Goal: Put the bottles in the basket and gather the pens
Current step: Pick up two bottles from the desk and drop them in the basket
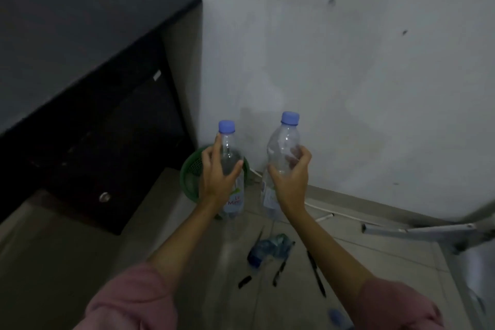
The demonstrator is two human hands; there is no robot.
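Upper left: dark cabinet w/ a round knob. Just right of its foot, green basket on the floor by the wall, partly hidden behind the left hand, whose fingers are clamped on a clear blue-capped bottle, upright. Right hand is wrapped round a second bottle, tilted a bit. Lower center on the tile floor: crushed bottle w/ black pens lying around it. Far right: metal frame, blurred

clear glossy plastic bottles
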